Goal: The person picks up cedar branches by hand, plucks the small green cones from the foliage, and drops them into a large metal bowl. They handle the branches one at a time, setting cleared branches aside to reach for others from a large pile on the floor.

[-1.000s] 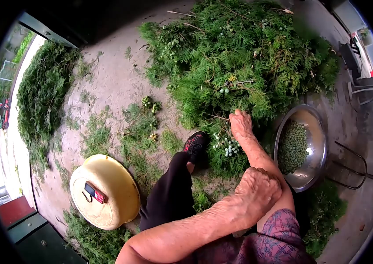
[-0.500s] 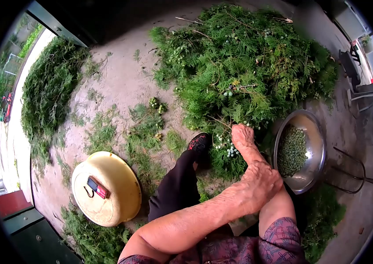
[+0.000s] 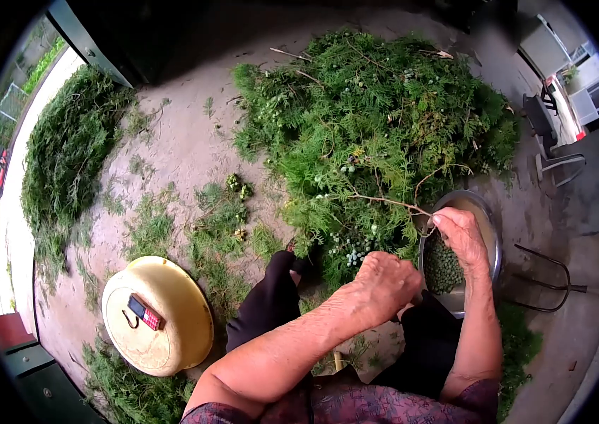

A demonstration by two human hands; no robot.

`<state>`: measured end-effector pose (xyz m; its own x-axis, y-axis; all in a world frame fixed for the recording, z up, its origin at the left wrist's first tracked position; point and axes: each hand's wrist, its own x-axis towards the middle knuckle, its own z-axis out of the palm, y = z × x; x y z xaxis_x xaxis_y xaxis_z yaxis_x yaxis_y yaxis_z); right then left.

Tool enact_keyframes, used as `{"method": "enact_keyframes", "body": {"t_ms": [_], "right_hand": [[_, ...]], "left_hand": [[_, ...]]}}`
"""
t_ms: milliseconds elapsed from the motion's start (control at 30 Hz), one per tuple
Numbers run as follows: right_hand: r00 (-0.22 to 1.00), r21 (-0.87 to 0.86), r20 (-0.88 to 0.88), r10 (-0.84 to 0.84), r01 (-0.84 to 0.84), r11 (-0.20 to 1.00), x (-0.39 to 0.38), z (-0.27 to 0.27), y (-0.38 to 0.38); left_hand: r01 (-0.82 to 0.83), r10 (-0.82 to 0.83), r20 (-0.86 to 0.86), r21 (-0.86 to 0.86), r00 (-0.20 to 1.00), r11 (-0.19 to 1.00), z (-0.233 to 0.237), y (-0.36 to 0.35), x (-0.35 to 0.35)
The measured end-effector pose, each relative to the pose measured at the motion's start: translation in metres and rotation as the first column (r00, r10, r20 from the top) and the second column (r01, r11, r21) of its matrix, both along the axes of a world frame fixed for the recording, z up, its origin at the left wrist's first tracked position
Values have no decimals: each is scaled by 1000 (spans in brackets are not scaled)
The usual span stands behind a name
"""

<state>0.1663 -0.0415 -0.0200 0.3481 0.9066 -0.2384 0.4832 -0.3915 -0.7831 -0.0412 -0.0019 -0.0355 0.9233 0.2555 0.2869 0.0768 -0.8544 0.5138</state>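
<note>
My right hand pinches the cut end of a thin branch, whose green sprays reach left over the leafy pile. My left hand is closed, back up, just left of the steel bowl; what its fingers hold is hidden. Round green berries lie inside the steel bowl, partly behind my right hand. Bluish-green berries hang on sprays just above my left hand.
An upturned yellow basin at the lower left bears a red phone. Another heap of greenery lies at the left. Loose sprigs litter the floor. Right of the bowl is a metal rod frame.
My right hand has moved right and back over the bowl, with the branch in its fingers. My left hand has shifted left, so the arms no longer cross. The view has shifted slightly.
</note>
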Motion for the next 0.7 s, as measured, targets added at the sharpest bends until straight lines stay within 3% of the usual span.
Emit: {"method": "enact_keyframes", "body": {"t_ms": [67,167,200,267,300,333,367,400,467,500,667,700], "right_hand": [[981,16,-153,-117,120,993,1,7,-14],[912,105,-342,-228,278,955,2,1,-32],[895,130,-384,-227,296,946,3,0,-38],[851,179,-462,-247,363,914,3,-3,-47],[838,206,-483,-254,390,897,2,0,-50],[845,237,-476,-245,391,889,-1,4,-53],[858,250,-460,-230,374,893,-3,8,-55],[868,257,-447,-216,356,899,-5,11,-58],[903,252,-398,-162,277,927,-11,15,-62],[925,250,-360,-124,224,942,-14,16,-64],[966,185,-247,78,-32,982,-19,12,-69],[984,217,-124,128,-99,971,-21,8,-70]], "left_hand": [[-3,5,-182,10,983,1000,6,5,4],[-182,167,-223,-48,960,982,10,15,11],[-259,190,-321,-188,928,947,16,22,15],[-397,336,-232,-313,913,863,25,34,17],[-399,480,-35,-611,877,684,19,37,22],[-274,642,100,-847,760,456,13,41,26],[-184,669,45,-946,742,268,17,49,23],[-60,668,1,-996,744,68,22,55,21],[104,717,-51,-980,695,-170,15,67,27],[211,735,20,-963,678,-168,14,69,29],[298,795,-54,-910,604,-289,18,71,33],[310,801,-70,-899,595,-309,19,70,33]]}}
